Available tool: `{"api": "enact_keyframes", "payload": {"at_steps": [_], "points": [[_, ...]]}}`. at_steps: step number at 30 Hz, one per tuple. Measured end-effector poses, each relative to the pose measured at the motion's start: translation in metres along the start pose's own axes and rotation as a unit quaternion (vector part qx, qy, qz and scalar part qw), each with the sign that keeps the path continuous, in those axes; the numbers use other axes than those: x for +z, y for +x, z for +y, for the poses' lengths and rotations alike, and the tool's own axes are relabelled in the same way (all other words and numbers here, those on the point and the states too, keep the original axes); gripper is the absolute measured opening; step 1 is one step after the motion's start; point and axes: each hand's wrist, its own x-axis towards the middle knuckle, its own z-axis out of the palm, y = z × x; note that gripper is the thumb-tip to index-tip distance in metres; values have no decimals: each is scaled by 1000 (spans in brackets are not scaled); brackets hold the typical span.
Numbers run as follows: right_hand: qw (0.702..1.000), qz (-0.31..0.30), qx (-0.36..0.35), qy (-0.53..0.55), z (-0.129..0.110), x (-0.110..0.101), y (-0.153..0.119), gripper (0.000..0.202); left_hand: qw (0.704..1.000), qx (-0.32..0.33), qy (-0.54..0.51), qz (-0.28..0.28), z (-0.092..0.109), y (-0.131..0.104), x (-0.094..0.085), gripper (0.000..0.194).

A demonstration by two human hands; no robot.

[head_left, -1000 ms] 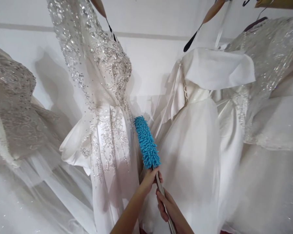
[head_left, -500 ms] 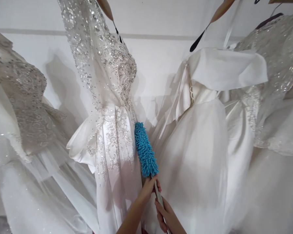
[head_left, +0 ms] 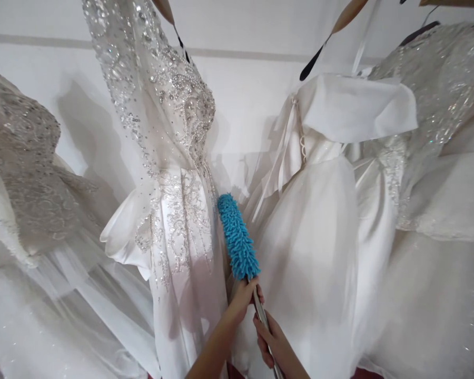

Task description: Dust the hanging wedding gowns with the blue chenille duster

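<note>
A duster [head_left: 239, 241] with a blue microfibre head and a metal handle points up and slightly left in front of me. My left hand [head_left: 245, 296] is closed round the handle just below the blue head. Lower on the same handle, my right hand [head_left: 269, 337] is closed too. The head is beside the skirt of a beaded white gown [head_left: 184, 210] on the left; I cannot tell whether it touches. To its right hangs a plain white gown [head_left: 316, 221] with a wide off-shoulder band.
A gown with a sequinned bodice [head_left: 27, 173] hangs at the far left. At the right hangs a glittery gown [head_left: 430, 121]. Wooden hangers with dark ends [head_left: 319, 52] show at the top, before a white wall [head_left: 240, 95]. Some red [head_left: 235, 371] shows at the bottom.
The gowns have shifted slightly left in view as the camera turned right. The duster has moved a little away from the beaded gown's skirt. Both hands keep their hold.
</note>
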Motion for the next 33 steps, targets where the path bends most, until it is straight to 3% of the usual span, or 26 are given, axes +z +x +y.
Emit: {"api": "enact_keyframes", "payload": {"at_steps": [4,7,17,22,27,33], "points": [[1000,-19,-18,15,-26,14,-8,59,998,56,21,-14,39,-19,1,42],[999,-24,-10,27,-24,23,-10,67,998,66,15,-1,39,-26,-7,42],[998,31,53,-6,16,37,-19,75,1000,-11,-17,24,-39,-16,-36,48],[996,57,62,-22,42,35,-21,76,998,-61,0,2,-60,-15,-41,47],[996,70,52,-7,41,18,-25,61,997,-71,12,-20,-56,-11,-21,46],[998,67,-1,16,-4,-22,-27,52,997,-25,7,-78,-19,3,32,43]]}}
